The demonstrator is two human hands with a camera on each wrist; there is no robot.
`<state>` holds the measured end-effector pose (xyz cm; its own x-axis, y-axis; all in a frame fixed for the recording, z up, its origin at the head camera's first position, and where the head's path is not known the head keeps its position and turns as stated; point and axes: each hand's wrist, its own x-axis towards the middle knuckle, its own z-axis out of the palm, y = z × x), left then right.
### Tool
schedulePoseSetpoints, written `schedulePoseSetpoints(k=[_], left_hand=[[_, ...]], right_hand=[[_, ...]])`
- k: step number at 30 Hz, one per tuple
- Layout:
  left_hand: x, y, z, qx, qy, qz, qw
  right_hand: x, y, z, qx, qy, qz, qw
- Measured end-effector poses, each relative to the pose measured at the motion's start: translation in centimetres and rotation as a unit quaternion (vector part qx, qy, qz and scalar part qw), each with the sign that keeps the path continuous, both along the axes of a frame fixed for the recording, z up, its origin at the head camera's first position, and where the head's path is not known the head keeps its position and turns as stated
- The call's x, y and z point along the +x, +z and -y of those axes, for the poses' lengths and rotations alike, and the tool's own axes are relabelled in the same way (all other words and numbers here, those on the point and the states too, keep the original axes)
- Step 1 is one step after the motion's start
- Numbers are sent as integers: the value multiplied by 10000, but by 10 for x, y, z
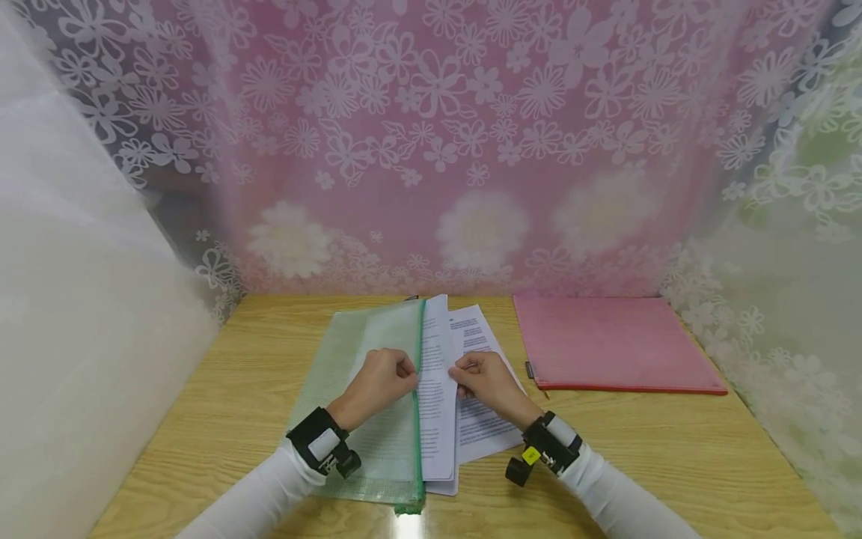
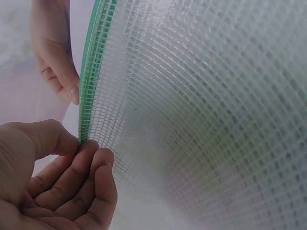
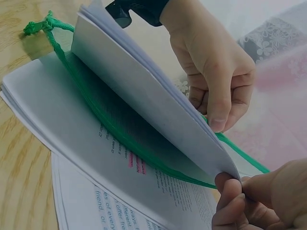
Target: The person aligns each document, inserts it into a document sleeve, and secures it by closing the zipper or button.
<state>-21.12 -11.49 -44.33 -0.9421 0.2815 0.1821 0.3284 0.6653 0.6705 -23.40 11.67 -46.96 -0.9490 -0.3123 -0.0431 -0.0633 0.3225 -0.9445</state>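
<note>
A translucent mesh zipper pouch (image 1: 370, 464) with a green zip edge lies on the left of the table. My left hand (image 1: 384, 378) pinches that edge between thumb and fingers, as the left wrist view shows up close. In my right hand (image 1: 491, 382) is the outer edge of a stack of printed paper (image 1: 436, 430), pinched near its middle. The right wrist view shows the stack (image 3: 144, 91) tilted up, partly inside the pouch's open mouth, with the green zip edge (image 3: 105, 122) bowed below it. Its inner part is hidden by the mesh.
More printed sheets (image 1: 488, 434) lie under and right of the stack, some with pink marking. A pink zipper pouch (image 1: 613, 344) with a red zip lies flat at the back right of the wooden table (image 1: 222, 419). A flowered curtain (image 1: 458, 150) hangs behind.
</note>
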Motion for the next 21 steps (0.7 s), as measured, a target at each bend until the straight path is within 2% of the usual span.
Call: schedulePoseSetpoints(k=[14,21], left_hand=[[2,3,-1,98,50,44,9999],[7,7,-4,233,-63,39,9997]], right_hand=[[4,1,4,-33,61,-81,9999],[5,0,7,-40,75,4,10000]])
